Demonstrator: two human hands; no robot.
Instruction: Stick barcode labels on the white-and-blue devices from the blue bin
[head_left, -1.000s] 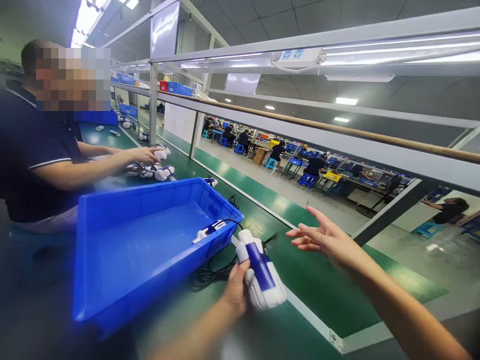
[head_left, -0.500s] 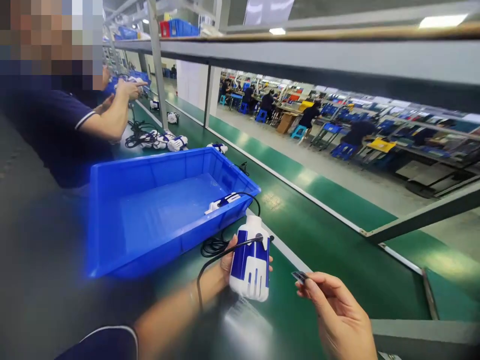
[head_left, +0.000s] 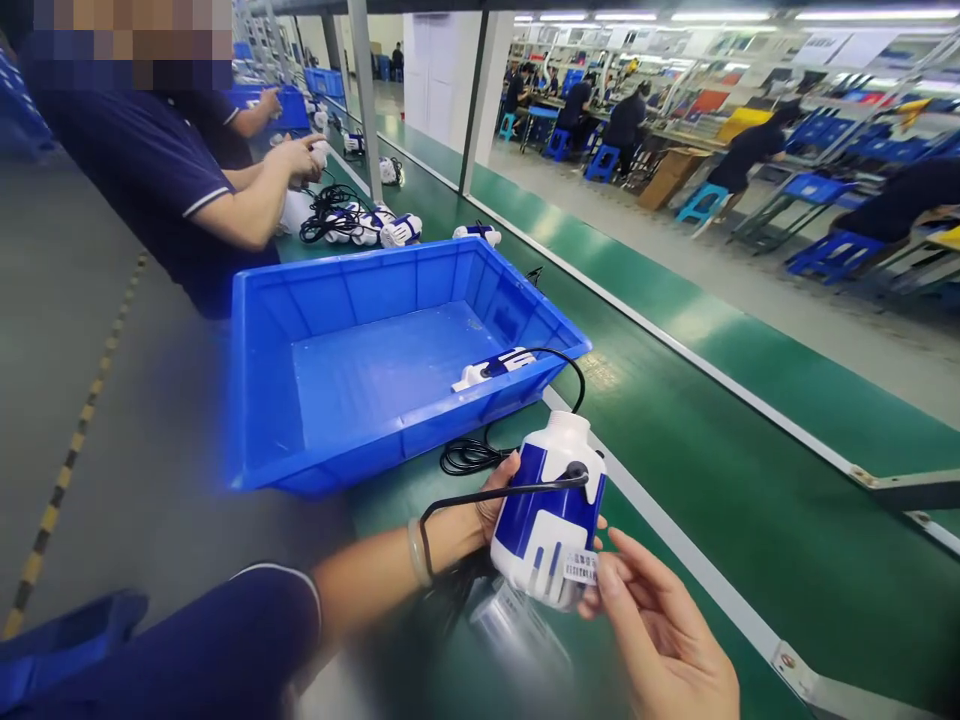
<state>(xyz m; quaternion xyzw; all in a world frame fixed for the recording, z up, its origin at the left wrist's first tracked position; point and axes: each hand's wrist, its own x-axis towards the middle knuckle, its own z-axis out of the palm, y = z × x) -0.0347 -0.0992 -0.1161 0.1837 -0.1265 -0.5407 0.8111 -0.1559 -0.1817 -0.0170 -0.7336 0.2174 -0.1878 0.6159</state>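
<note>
My left hand is closed round the side of a blue-and-white pump, a bottle-shaped body with a white neck and slots at its lower end. A black cord runs from the pump across my left wrist. Between the thumb and fingers of my right hand is a small white printed label, held at the pump's lower right side. The label overlaps the slotted part; whether it is stuck there I cannot tell. Below the pump lies a blurred, shiny sheet with some print.
A large blue bin stands on the green bench, with another blue-and-white pump inside. Coiled black cord lies beside it. Further back are several pumps and a co-worker's arm. A metal post rises behind.
My right hand has brought the label leftward against the pump, from a spot apart from it. The view has shifted, and my left hand still holds the pump.
</note>
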